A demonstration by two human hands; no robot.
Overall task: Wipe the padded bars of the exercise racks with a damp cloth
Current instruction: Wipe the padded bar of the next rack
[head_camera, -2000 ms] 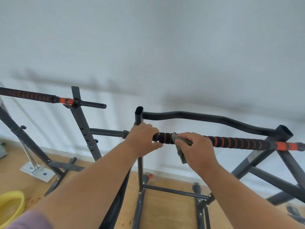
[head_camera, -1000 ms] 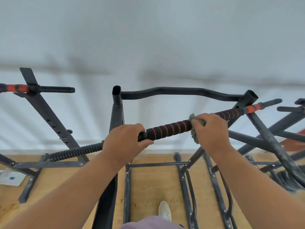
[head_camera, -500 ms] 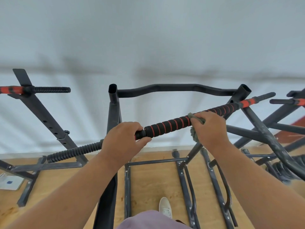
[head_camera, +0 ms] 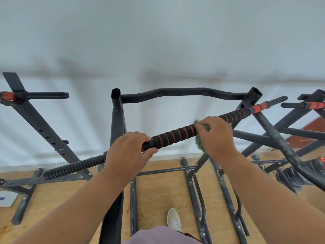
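white wall behind; right hand (head_camera: 217,136) fingers clutch cloth (head_camera: 199,141) around padded bar (head_camera: 175,135).

Black-and-red padded bar (head_camera: 177,133) slants across the rack, green cloth (head_camera: 200,141) wrapped round it.

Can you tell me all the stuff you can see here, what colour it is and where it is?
padded bar: 1, black with red stripes, across the middle, sloping up to the right
cloth: 1, grey-green, wrapped on the padded bar under the right hand
curved top bar: 1, black, behind the padded bar
rack posts: several, dark grey, middle and both sides
other bars: 2, black and red, far left and far right
floor: 1, light wood, bottom
wall: 1, white, top
shoe: 1, white, bottom middle
left hand: 1, grips the padded bar's left end
right hand: 1, holds the cloth on the bar
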